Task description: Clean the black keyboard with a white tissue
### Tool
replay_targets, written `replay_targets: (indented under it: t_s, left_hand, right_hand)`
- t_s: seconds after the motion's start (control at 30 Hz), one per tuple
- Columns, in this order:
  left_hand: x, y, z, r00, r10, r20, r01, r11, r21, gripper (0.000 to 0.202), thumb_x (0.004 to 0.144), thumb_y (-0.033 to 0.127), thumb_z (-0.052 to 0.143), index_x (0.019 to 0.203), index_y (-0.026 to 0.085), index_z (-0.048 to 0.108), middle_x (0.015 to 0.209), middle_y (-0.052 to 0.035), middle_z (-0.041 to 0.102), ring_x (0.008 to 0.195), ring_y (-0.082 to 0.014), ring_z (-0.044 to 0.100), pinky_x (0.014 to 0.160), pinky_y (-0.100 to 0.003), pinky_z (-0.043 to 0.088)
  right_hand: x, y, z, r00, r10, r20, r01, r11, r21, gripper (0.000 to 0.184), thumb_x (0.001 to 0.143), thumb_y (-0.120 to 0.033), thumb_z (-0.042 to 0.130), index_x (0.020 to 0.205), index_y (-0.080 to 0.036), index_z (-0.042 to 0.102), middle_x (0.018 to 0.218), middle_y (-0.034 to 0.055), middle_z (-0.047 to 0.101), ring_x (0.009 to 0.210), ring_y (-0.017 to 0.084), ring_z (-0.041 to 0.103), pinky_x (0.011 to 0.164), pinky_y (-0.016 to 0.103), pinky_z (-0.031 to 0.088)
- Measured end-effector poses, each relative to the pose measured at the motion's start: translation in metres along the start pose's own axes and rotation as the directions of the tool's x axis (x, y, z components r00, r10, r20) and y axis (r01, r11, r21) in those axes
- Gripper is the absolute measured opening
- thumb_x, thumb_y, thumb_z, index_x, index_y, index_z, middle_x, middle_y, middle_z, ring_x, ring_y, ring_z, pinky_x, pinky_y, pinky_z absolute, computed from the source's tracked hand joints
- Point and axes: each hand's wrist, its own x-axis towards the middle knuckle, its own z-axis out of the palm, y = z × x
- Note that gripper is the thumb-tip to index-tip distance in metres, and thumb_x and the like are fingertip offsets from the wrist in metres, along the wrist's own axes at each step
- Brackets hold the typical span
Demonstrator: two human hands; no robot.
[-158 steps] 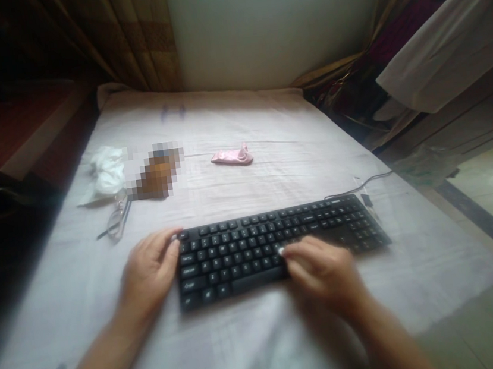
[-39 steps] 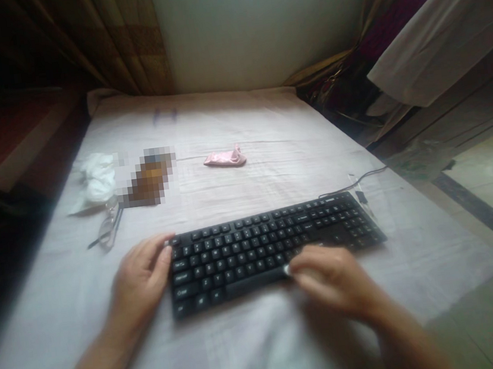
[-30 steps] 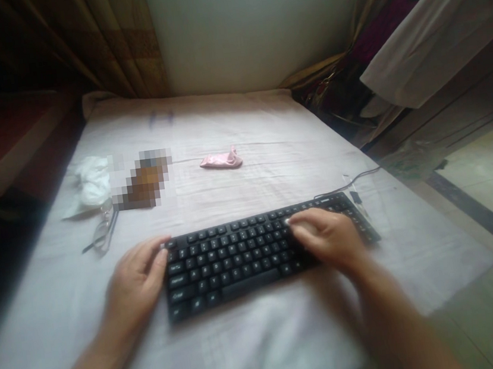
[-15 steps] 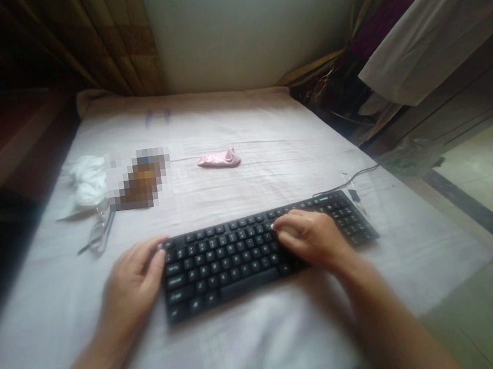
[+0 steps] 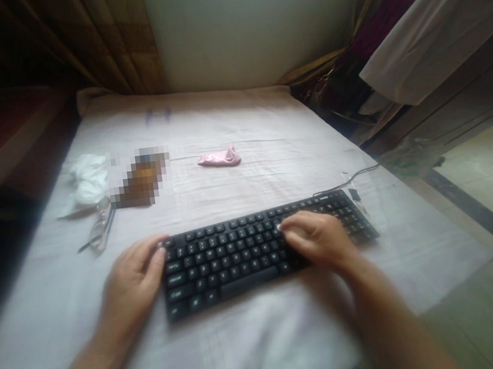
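**Right hand up from the space bar**

A little over a second ago we saw its fingertips lower than the left hand; now we find them roughly level with that hand's fingertips, over the upper rows of the keyboard. Keys below the right hand, once covered, now show. Since half a second ago, it has edged slightly farther from the left.

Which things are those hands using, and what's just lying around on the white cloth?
Being used:
- black keyboard
- left hand, at its left end
- right hand, over its keys

Seem to be just lying about:
- shiny pink thing
- glasses
- crumpled white bundle
- brown thing, too blurred to name
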Motion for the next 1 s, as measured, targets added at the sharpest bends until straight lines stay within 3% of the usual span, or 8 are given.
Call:
replay_targets:
  t_s: [0.17, 0.5, 0.83, 1.0]
  left_hand:
    - [0.0, 0.0, 0.0, 1.0, -0.002, 0.004, 0.002, 1.0, 0.003, 0.039, 0.092, 0.048, 0.042, 0.112, 0.024, 0.065, 0.112, -0.0054, 0.07, 0.106, -0.0244, 0.063, 0.097, -0.04, 0.048]
    - [0.001, -0.001, 0.0, 1.0, 0.002, 0.002, -0.002, 1.0, -0.001, 0.038, 0.092, 0.048, 0.043, 0.111, 0.025, 0.066, 0.112, -0.0047, 0.07, 0.105, -0.0236, 0.064, 0.097, -0.039, 0.048]
    - [0.002, 0.003, -0.002, 1.0, -0.004, 0.0, 0.004, 1.0, -0.006, 0.036, 0.091, 0.048, 0.043, 0.109, 0.026, 0.066, 0.11, -0.0039, 0.071, 0.104, -0.0237, 0.065, 0.096, -0.038, 0.049]
    - [0.001, 0.003, -0.002, 1.0, -0.005, -0.001, 0.005, 1.0, -0.005, 0.037, 0.091, 0.047, 0.043, 0.11, 0.025, 0.066, 0.11, -0.0047, 0.071, 0.104, -0.024, 0.064, 0.097, -0.039, 0.049]
  right_hand:
    - [-0.005, -0.003, 0.004, 1.0, -0.02, 0.007, 0.021, 0.999, -0.038, 0.018, 0.078, -0.018, 0.058, 0.08, -0.024, 0.074, 0.082, 0.0016, 0.076, 0.072, 0.016, 0.071, 0.069, 0.024, 0.053]
    - [-0.013, 0.005, -0.012, 0.997, 0.08, -0.003, -0.077, 0.972, 0.223, 0.017, 0.079, -0.025, 0.057, 0.078, -0.021, 0.075, 0.082, 0.0043, 0.077, 0.074, 0.019, 0.073, 0.07, 0.027, 0.056]
    - [-0.02, -0.004, -0.004, 0.999, 0.022, 0.042, -0.026, 0.997, 0.078, 0.019, 0.077, -0.018, 0.056, 0.079, -0.023, 0.074, 0.081, 0.0023, 0.076, 0.071, 0.016, 0.071, 0.067, 0.025, 0.053]
    - [-0.024, -0.004, -0.009, 0.999, 0.004, 0.055, -0.01, 0.995, 0.095, 0.02, 0.078, -0.018, 0.054, 0.078, -0.024, 0.074, 0.079, 0.0016, 0.076, 0.068, 0.015, 0.07, 0.066, 0.024, 0.053]
